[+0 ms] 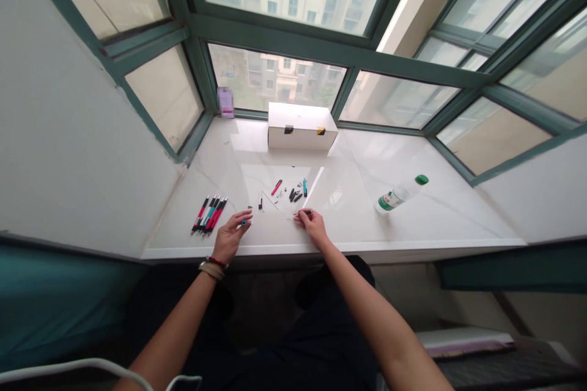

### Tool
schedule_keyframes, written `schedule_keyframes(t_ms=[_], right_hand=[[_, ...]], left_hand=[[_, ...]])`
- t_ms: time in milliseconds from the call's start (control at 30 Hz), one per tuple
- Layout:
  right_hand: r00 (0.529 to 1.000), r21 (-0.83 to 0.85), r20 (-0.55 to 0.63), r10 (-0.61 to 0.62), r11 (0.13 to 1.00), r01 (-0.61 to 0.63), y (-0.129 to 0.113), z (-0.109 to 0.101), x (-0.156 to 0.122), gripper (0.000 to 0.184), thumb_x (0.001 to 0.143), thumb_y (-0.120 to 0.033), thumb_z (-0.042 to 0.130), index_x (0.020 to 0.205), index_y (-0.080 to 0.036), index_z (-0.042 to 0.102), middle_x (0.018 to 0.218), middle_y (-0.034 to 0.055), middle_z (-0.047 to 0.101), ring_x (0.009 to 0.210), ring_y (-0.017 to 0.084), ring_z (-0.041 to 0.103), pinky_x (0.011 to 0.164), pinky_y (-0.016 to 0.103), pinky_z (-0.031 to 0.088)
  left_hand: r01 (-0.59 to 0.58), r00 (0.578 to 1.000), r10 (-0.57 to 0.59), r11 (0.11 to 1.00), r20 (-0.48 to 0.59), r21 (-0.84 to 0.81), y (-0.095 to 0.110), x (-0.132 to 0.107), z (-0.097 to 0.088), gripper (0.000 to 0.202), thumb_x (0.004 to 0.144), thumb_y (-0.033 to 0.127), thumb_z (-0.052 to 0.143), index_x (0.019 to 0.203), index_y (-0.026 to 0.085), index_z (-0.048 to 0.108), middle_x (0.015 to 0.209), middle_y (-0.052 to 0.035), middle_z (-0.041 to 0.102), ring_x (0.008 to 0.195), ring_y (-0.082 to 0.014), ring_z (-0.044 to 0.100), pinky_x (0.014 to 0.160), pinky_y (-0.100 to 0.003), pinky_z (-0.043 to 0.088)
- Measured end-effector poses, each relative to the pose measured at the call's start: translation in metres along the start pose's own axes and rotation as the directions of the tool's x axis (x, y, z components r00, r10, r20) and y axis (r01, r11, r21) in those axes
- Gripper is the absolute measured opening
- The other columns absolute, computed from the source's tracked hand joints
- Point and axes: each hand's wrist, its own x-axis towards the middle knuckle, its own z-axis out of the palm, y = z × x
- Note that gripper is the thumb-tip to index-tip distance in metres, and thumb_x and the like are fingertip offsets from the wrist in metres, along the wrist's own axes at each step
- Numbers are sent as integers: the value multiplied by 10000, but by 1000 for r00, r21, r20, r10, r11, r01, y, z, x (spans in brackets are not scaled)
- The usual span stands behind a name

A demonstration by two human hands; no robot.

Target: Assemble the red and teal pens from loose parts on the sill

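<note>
My left hand [233,234] is just above the white sill, its fingers closed on a teal pen barrel [244,223] whose round end faces me. My right hand [313,227] pinches a slim black pen part [304,213], with a thin pale tip pointing left. Beyond the hands lie loose pen parts: a pink barrel [276,187], a teal barrel [305,187], several black grips [292,195], thin refills [269,200] and small metal bits. Left of my left hand, several assembled pens [210,215] in pink, teal and black lie side by side.
A white box [300,137] with black and yellow tabs stands at the back against the window. On the right, a clear bottle [391,200] with a green cap lies tilted. A purple packet [225,102] leans in the left corner. The sill's front edge [348,247] runs below my wrists.
</note>
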Motion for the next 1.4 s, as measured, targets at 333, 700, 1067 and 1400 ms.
schedule_keyframes(t_ms=[333,700,1067,1400], right_hand=[[1000,-40,12,-3,999,3,-4,1,-4,397,746,-506,731,934,-174,624,959,100,741,867,221,727,799,348,593],[1000,-44,21,-17,999,18,0,-1,-3,398,748,-507,729,946,-177,626,955,97,741,857,219,725,796,348,589],[1000,-43,12,-9,999,10,-5,2,-6,409,730,-518,734,929,-176,632,944,93,743,834,212,725,789,347,589],[1000,-46,14,-16,999,17,-4,0,-5,408,730,-524,729,927,-181,629,943,90,742,841,212,725,797,351,590]], left_hand=[[-28,1000,28,1000,4,1,25,-11,8,230,823,351,704,1012,229,751,1204,-90,647,1167,-247,575,906,-357,516],[30,999,-29,999,-32,37,24,-16,6,305,789,420,725,1026,230,755,1180,-85,665,1162,-248,581,915,-345,511],[313,931,-360,876,-66,-367,11,-10,-3,489,842,512,646,1163,143,658,1104,-143,730,872,-185,696,858,-404,555],[312,931,-362,863,-55,-398,13,-10,-11,461,859,512,626,1190,191,633,1178,-130,705,970,-222,704,904,-447,552]])
